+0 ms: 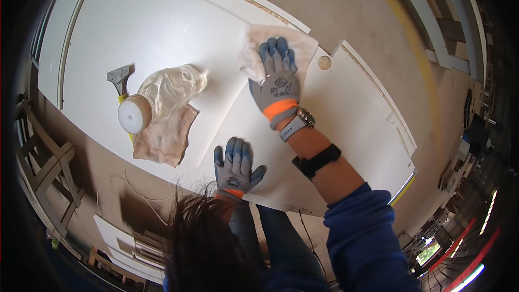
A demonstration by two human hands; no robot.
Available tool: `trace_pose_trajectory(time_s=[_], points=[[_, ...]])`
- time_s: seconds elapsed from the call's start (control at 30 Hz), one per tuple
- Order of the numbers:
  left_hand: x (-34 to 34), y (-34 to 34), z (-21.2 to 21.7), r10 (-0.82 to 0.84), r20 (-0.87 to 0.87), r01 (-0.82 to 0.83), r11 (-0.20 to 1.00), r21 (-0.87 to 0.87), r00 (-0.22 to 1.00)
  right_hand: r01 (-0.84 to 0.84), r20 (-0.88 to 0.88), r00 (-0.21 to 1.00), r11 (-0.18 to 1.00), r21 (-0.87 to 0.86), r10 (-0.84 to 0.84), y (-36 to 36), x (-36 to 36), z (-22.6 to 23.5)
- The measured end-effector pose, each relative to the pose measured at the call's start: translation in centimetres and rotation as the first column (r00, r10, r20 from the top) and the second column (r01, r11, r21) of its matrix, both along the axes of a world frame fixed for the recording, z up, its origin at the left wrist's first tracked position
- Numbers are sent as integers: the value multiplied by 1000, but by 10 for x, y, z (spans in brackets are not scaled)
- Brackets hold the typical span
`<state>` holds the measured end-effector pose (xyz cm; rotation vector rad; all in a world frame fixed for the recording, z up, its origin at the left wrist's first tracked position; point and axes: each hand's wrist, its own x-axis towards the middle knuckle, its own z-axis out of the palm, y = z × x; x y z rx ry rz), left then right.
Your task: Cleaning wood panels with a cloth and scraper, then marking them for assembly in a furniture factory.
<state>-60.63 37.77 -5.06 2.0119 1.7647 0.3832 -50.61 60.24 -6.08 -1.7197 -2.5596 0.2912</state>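
Note:
My right hand [278,78], in a grey and blue work glove with an orange cuff, presses on a pale cloth [308,48] at the far edge of a white panel [162,27]. Some of the cloth is bunched up beside the thumb, which is mostly hidden. Close to the panel's near edge, my gloved left hand [236,167] lies flat with fingers apart and holds nothing. To its left, a clear plastic bottle [167,94] with a white cap lies over a folded brownish cloth [167,138]. A scraper [120,78] with a metal head and yellow handle is beside the bottle.
Another white panel [346,113] sits on the right, with a round hole near its far corner. Wooden frames [48,167] stand at the left, near a thin cable [141,192] on the floor. Long boards [421,11] are at the far right.

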Motion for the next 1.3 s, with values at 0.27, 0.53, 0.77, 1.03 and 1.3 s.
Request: trace_pose_trajectory(time_s=[0.27, 0.53, 0.77, 1.03, 1.3], points=[[-1, -6, -2, 3, -1, -3, 1000, -29, 1000, -7, -34, 999, 995, 100, 10, 15, 14, -23], [1, -2, 0, 2, -22, -1, 998, 64, 1000, -293, -187, 940, 956, -15, 286, -38, 25, -2], [-1, -11, -6, 30, -6, -30, 997, 76, 1000, -175, -154, 970, 981, 87, 187, -20, 22, -12], [-23, -21, 9, 181, -12, -182, 982, -54, 983, -428, -396, 850, 893, -137, 347, -70, 23, 4], [-147, -4, -23, 453, -324, -436, 891, 128, 830, -364, -162, 912, 926, 101, 376, -94, 4, -8]])
